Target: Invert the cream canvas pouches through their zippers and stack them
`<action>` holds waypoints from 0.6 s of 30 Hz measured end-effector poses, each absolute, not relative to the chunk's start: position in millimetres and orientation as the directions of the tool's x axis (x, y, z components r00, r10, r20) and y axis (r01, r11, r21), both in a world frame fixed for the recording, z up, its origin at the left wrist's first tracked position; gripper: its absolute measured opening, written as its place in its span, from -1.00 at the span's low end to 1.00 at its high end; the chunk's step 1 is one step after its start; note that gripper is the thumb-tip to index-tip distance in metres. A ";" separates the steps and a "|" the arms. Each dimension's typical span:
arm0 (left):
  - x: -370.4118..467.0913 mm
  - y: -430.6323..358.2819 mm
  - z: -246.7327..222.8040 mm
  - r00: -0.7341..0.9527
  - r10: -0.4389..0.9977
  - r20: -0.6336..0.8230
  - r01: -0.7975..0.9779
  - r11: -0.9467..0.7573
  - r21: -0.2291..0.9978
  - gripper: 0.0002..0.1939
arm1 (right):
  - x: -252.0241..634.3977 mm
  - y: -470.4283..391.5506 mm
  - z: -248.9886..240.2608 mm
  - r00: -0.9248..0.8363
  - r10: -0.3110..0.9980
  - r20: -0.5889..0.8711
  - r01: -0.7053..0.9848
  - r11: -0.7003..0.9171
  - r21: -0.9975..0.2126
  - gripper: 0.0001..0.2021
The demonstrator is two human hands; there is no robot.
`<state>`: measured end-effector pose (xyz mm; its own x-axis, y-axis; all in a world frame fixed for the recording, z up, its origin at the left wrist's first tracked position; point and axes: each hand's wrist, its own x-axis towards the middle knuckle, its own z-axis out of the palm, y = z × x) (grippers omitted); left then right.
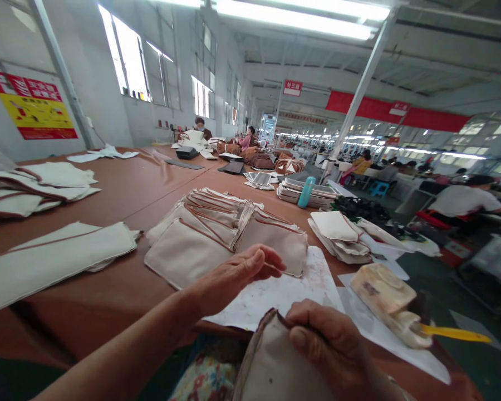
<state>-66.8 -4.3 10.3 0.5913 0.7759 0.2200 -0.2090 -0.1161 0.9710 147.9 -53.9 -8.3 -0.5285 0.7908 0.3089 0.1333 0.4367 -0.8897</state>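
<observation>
My right hand (329, 340) is closed on the dark-edged rim of a beige fabric piece (279, 362), which hangs in front of my lap at the table edge. My left hand (242, 273) is raised above a white paper sheet (317, 278), fingers stretched out and holding nothing. Just beyond it lies a fanned pile of beige fabric pieces (192, 245) with brown edging. It cannot be told whether my left fingers touch the pile.
White fabric panels (67, 250) lie at the left. At the right are a stained container (384, 289) with a yellow-handled tool (455, 333), stacked pieces (338, 231) and a turquoise bottle (306, 192). People sit farther back.
</observation>
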 end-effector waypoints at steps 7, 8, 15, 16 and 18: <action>-59.7 -34.0 -19.2 0.692 0.711 0.123 -0.360 0.192 0.913 -0.37 | 169.1 -66.4 10.8 -0.471 0.843 0.260 0.009 0.300 -0.954 -0.82; -62.0 -38.7 -11.2 0.716 0.689 0.115 -0.339 0.198 0.920 -0.43 | 173.1 -67.0 14.0 -0.475 0.833 0.283 0.037 0.340 -0.940 -0.82; -59.7 -57.8 33.3 0.755 0.649 0.098 -0.057 -0.083 0.995 -0.66 | 188.6 -75.1 31.0 -0.586 0.760 0.282 0.266 0.508 -0.819 -0.81; -55.8 -59.3 31.8 0.747 0.656 0.110 -0.036 -0.125 0.991 -0.66 | 188.0 -77.8 30.1 -0.590 0.760 0.273 0.261 0.499 -0.826 -0.79; -48.0 -62.0 25.3 0.734 0.671 0.102 -0.010 -0.141 0.990 -0.64 | 186.6 -83.1 25.4 -0.594 0.766 0.244 0.258 0.469 -0.845 -0.76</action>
